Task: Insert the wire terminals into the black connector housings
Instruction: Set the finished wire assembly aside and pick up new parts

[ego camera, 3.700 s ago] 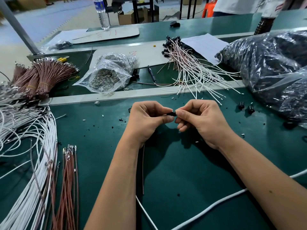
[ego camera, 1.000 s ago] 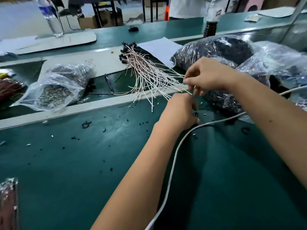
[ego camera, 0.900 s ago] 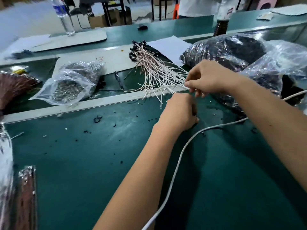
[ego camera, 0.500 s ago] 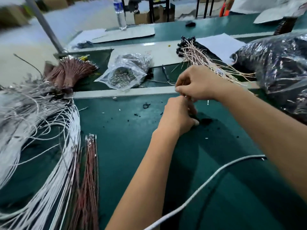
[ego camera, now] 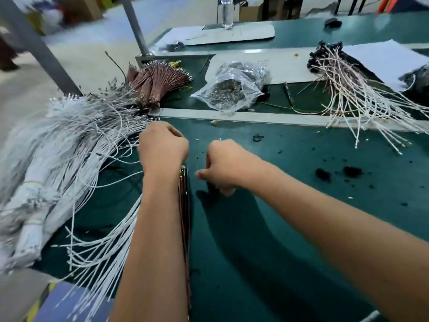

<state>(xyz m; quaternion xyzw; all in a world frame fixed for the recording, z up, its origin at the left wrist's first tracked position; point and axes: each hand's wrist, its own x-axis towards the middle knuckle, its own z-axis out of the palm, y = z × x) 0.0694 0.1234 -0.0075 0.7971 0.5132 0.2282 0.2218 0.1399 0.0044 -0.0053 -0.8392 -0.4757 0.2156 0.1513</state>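
My left hand (ego camera: 162,145) is curled into a fist at the inner edge of the big white wire bundle (ego camera: 69,145); whatever its fingers hold is hidden. My right hand (ego camera: 222,166) is curled too, knuckles up, thumb pointing left toward the tips of a thin bunch of brown wires (ego camera: 184,205) lying along my left forearm. I cannot see whether it grips one. Two loose black connector housings (ego camera: 336,173) lie on the green mat to the right. A pile of wires fitted with black housings (ego camera: 343,89) rests at the back right.
Tied brown wire bundles (ego camera: 157,82) lie at the back left beside a clear bag of metal terminals (ego camera: 229,91). A grey rail (ego camera: 267,118) crosses the table behind my hands. A dark plastic bag (ego camera: 417,80) shows at the right edge. Small black bits speckle the green mat (ego camera: 301,228).
The view has swung left. My right hand left the pile at the back right and came down beside the brown wires. My left hand moved from the loose housings to the white bundle.
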